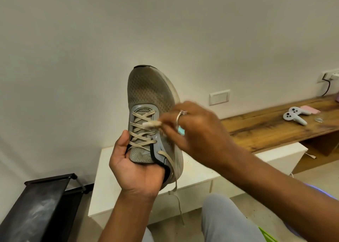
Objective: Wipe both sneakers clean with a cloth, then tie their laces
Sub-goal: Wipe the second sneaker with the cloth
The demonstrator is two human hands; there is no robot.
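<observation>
A worn grey mesh sneaker [146, 91] is held up in the air, toe pointing up, with beige laces [142, 130] crossed over its tongue. My left hand [134, 166] grips it from below around the heel and collar. My right hand [194, 130] pinches a small whitish cloth [152, 125] and presses it against the laces on the shoe's right side. The hand is blurred. Loose lace ends [176, 192] hang down below the shoe. Only one sneaker is in view.
A white low box or table [192, 175] stands under the shoe. A black metal rack [42, 205] is at lower left. A wooden bench [275, 130] at right carries a white game controller [293, 118] and a pink item. My grey-trousered knee [225, 221] is below.
</observation>
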